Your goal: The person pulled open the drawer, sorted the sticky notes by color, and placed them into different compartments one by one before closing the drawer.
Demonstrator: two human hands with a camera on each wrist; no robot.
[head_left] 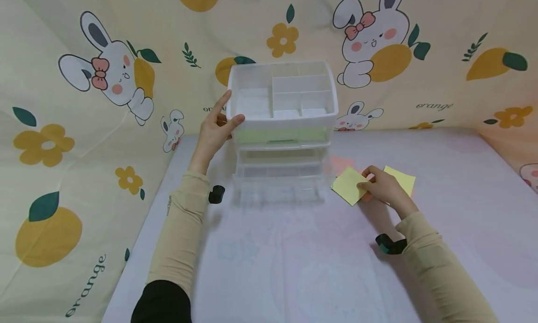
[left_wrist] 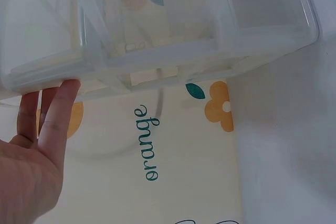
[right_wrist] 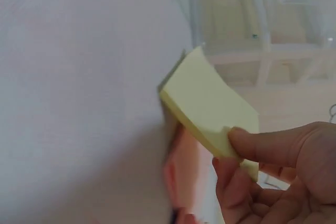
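Note:
A white drawer organizer (head_left: pixel 282 122) stands at the back of the table, with a divided tray on top and clear drawers below. My left hand (head_left: pixel 212 133) grips the left edge of its top, thumb at the front corner and fingers along the side; those fingers (left_wrist: pixel 58 119) touch the rim in the left wrist view. In my right hand (head_left: pixel 384 187) is a pad of yellow sticky notes (right_wrist: pixel 207 106), pinched between thumb and fingers and tilted, right of the drawers. Behind that hand is another yellow sticky note pad (head_left: pixel 401 179). Pink-orange notes (head_left: pixel 342 164) show partly behind the held pad.
A pale cloth covers the table (head_left: pixel 260 262). Close behind the organizer hangs a backdrop (head_left: pixel 248 28) printed with rabbits and oranges, which also runs along the left side. The drawer beneath the tray looks green inside.

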